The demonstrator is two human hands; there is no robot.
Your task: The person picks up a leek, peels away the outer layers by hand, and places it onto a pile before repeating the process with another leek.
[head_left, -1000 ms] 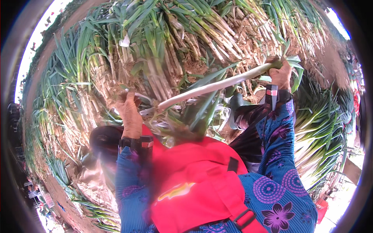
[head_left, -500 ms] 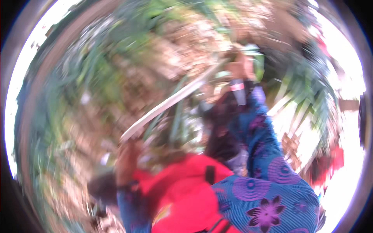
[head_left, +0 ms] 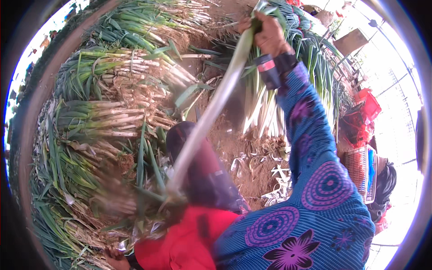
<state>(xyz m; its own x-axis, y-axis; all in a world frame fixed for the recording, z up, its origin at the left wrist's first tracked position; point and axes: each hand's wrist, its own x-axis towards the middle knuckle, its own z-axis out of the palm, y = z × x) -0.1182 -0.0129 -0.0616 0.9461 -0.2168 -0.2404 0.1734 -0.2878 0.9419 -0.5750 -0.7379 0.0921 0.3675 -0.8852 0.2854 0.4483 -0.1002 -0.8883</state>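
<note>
My right hand (head_left: 270,35) is closed around the green upper part of a long green onion (head_left: 220,96), held out at the top of the view. Its white stem slants down to the left across my dark-clad leg, and the pale lower end is blurred. At the lower left edge, my left hand (head_left: 116,259) is away from that stem, close to green onions lying on the ground. Its fingers are small, dim and partly hidden, so whether they hold anything is unclear.
Rows of unpeeled green onions (head_left: 103,119) cover the ground at left. Clean white-stemmed ones (head_left: 261,105) lie at right beneath my right arm. Peeled-off skins (head_left: 279,186) litter the soil. A plastic basket (head_left: 357,166) and a red crate (head_left: 370,104) stand at far right.
My right hand has risen farther from me with the green onion. My left hand has left the stem's pale end and dropped to the lower left. The view has become sharper.
</note>
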